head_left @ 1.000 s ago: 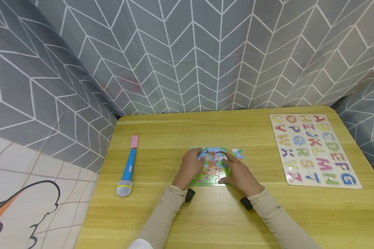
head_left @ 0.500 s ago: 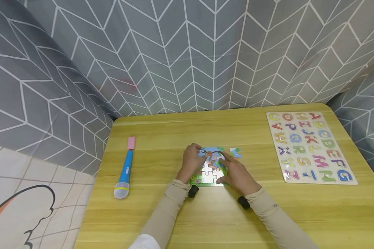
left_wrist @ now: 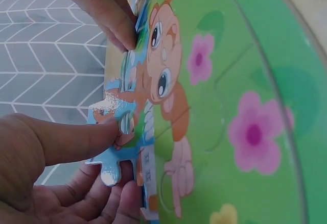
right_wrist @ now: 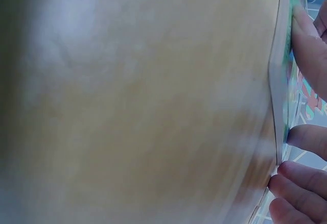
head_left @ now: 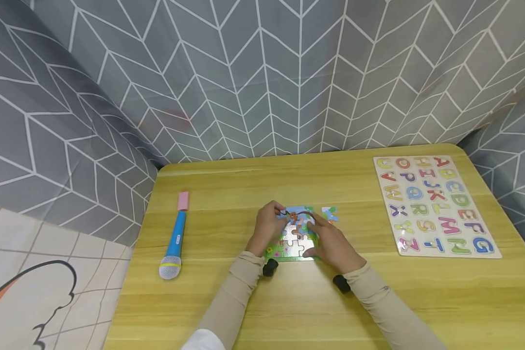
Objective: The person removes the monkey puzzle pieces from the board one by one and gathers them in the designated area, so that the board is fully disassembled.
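Observation:
A jigsaw puzzle (head_left: 290,250) with a cartoon monkey and pink flowers lies on the table between both hands. At its upper left, my left hand (head_left: 266,228) pinches a light blue puzzle piece (left_wrist: 110,169). The left wrist view shows the thumb on the piece's face and fingers behind it, with the piece tilted up from the board. My right hand (head_left: 336,245) spans the puzzle's right side, thumb on its lower right and fingertips along the edge, as the right wrist view also shows. Just beyond those fingers lies a loose puzzle piece (head_left: 329,214).
An alphabet board (head_left: 437,206) with colourful letters lies on the table's right. To the left are a blue toy microphone (head_left: 175,245) and a pink block (head_left: 183,201) touching its end. A grey patterned curtain (head_left: 262,78) hangs behind the wooden table (head_left: 297,311).
The head view has shifted slightly. My left hand's fingers have moved a little toward the puzzle's far left corner, while the right hand stays at the right edge.

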Demonstrator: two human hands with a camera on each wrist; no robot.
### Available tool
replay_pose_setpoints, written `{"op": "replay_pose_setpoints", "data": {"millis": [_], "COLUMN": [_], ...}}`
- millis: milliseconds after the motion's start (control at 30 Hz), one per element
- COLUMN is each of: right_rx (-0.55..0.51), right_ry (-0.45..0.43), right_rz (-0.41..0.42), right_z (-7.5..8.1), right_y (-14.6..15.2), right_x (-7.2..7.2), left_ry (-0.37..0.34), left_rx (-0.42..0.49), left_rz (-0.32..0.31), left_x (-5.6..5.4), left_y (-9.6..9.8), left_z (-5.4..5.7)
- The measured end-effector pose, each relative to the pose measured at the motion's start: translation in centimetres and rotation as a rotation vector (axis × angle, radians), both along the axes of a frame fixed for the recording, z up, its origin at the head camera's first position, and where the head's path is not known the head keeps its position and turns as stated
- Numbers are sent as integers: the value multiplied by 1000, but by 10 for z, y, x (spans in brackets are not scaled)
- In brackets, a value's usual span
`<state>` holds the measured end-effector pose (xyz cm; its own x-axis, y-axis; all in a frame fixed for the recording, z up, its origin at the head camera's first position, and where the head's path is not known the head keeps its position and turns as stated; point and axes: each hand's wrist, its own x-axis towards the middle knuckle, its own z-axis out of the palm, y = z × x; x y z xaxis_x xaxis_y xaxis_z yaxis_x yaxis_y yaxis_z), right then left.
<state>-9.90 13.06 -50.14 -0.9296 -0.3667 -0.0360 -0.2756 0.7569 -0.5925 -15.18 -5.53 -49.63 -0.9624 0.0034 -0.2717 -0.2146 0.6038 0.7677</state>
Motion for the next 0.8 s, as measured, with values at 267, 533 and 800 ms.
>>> {"op": "replay_pose_setpoints", "data": {"millis": [267,533,800], "right_rx": [14,40,46], "right_ry": [-4,4,11], "right_rz": [5,13,16], "right_z": [2,2,4], "right_y": [-1,-2,-3], "right_x": [1,1,1], "left_ry": [41,49,124], "left_rx": [41,104,4], "left_rz": [-69,-110,-209], "left_x": [-1,2,6], "left_y": [-8,-10,-8], "left_z": [-1,-1,-1]}}
